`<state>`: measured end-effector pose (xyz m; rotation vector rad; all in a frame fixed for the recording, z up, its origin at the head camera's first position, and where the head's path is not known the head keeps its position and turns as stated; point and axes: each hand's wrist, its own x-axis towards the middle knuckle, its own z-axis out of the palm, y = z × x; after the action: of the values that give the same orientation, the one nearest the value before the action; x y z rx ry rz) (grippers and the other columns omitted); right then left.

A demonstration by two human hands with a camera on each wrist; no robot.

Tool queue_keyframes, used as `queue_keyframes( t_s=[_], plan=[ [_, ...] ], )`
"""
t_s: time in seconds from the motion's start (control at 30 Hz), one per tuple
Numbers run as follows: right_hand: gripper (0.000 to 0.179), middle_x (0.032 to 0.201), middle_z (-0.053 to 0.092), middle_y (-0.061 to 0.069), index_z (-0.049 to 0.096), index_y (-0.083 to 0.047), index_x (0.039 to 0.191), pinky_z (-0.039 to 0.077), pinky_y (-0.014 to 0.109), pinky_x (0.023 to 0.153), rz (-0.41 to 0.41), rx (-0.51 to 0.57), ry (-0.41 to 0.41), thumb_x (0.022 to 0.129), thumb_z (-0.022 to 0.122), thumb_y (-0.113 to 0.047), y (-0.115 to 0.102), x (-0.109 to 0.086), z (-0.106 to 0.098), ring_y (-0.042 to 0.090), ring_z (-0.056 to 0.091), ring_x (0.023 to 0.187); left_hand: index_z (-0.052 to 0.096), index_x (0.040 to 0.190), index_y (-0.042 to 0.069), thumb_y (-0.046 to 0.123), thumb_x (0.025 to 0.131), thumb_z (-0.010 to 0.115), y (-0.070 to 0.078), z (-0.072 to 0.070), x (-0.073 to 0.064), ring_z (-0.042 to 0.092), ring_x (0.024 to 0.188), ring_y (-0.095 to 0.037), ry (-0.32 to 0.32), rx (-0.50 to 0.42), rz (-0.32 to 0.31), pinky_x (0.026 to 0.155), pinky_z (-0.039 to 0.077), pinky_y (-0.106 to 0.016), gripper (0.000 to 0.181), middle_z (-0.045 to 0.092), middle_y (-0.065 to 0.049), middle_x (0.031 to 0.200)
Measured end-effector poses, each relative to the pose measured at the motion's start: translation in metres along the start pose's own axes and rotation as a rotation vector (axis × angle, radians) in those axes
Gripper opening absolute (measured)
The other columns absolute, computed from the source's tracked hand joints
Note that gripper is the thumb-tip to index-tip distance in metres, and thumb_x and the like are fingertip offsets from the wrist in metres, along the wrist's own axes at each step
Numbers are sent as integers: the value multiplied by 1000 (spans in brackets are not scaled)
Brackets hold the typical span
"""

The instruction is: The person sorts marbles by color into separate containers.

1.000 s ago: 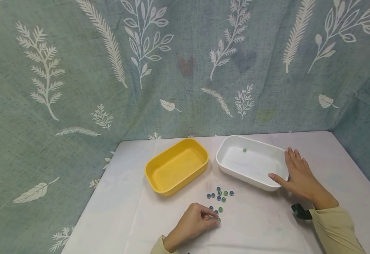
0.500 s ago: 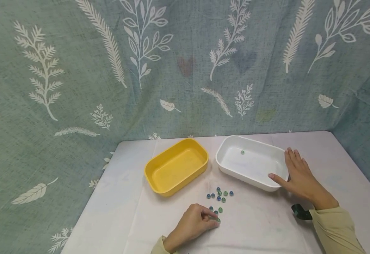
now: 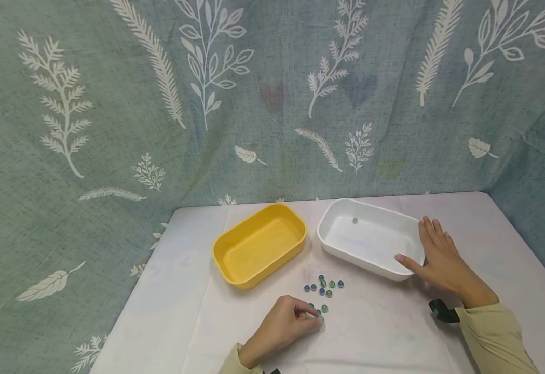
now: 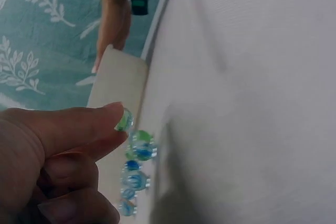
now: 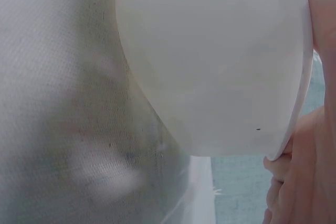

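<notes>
Thumb and index finger of my left hand (image 3: 287, 324) pinch a clear green marble (image 4: 124, 120), close over the tablecloth at the near end of a loose group of marbles. Beyond it, in the left wrist view, several blue and green marbles (image 4: 136, 180) line up on the cloth. My right hand (image 3: 445, 265) rests with straight fingers along the right end of a white rectangular tub (image 3: 370, 259), its thumb over the near rim. One small green marble (image 3: 355, 221) lies inside that tub, toward its far left.
To the left of the white tub stands a yellow tub (image 3: 242, 283) of similar shape, set at an angle. Several blue and green marbles (image 3: 322, 292) are scattered between the tubs and my left hand. A leaf-patterned curtain (image 3: 272, 130) hangs behind the table.
My left hand has risen slightly with the green marble between its fingertips. The marble inside the white tub has rolled a little to the left. My right hand has stayed put.
</notes>
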<state>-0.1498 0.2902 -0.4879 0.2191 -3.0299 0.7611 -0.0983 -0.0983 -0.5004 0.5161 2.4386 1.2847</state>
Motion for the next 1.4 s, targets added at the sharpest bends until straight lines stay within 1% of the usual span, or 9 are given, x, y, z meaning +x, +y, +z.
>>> queue_keyframes(
  t_s=[0.1, 0.23, 0.33, 0.47, 0.67, 0.93, 1.0, 1.17, 1.4],
  plan=[
    [117, 168, -6, 36, -3, 14, 159, 1, 72, 125, 2, -2, 0, 96, 57, -65, 0, 0, -1, 53, -9, 157, 84, 91, 12, 24, 85, 82, 6, -5, 6, 37, 49, 1, 23, -18, 5, 46, 26, -16, 14, 47, 12, 53],
    [117, 168, -5, 37, -3, 14, 159, -1, 71, 125, 2, -8, 6, 96, 57, -65, 0, -1, -2, 54, -8, 157, 84, 91, 11, 24, 85, 83, 15, -13, 16, 36, 50, 1, 55, -28, 45, 47, 26, -15, 15, 44, 10, 53],
    [118, 168, -5, 37, -3, 15, 159, -1, 72, 124, 6, -28, 4, 96, 56, -66, -1, -1, -1, 54, -8, 157, 84, 92, 10, 24, 86, 83, 20, -18, 22, 36, 51, 1, 71, -36, 64, 48, 27, -15, 15, 45, 10, 54],
    [119, 168, -6, 37, -2, 15, 159, -1, 72, 124, 12, -53, 1, 96, 55, -68, -1, -1, -1, 54, -9, 157, 83, 94, 10, 24, 87, 83, 27, -24, 30, 38, 52, -1, 90, -46, 70, 49, 27, -16, 16, 48, 9, 56],
    [118, 169, -6, 36, -1, 15, 159, -4, 70, 125, 3, -38, 1, 96, 56, -67, -3, -1, -1, 53, -8, 158, 83, 96, 14, 28, 87, 83, 35, -29, 40, 38, 55, -4, 113, -74, 59, 50, 27, -17, 16, 45, 7, 59],
    [117, 168, -6, 37, 1, 16, 158, -3, 69, 126, -9, -27, 11, 96, 57, -65, -3, -1, -1, 54, -8, 157, 83, 99, 17, 28, 88, 83, 44, -32, 53, 38, 54, -7, 122, -127, 79, 49, 26, -18, 16, 43, 5, 59],
    [117, 168, -6, 37, 1, 16, 158, -4, 68, 126, -10, -27, 12, 96, 56, -65, -3, -1, -1, 54, -8, 157, 83, 100, 15, 27, 88, 83, 46, -33, 57, 38, 54, -7, 124, -137, 93, 49, 27, -18, 17, 43, 5, 58],
    [117, 168, -5, 37, 1, 16, 158, -4, 68, 126, -13, -29, 16, 96, 57, -65, -3, 0, -1, 54, -7, 157, 83, 102, 8, 21, 89, 82, 52, -36, 66, 35, 53, -5, 130, -166, 173, 49, 25, -18, 18, 41, 4, 57],
    [118, 168, -6, 37, 1, 16, 158, -2, 70, 126, -6, -32, 12, 95, 57, -66, -3, -1, -1, 54, -9, 157, 82, 105, 7, 23, 91, 80, 63, -40, 77, 33, 53, -7, 145, -181, 198, 49, 25, -18, 21, 38, 4, 58]
  ],
)
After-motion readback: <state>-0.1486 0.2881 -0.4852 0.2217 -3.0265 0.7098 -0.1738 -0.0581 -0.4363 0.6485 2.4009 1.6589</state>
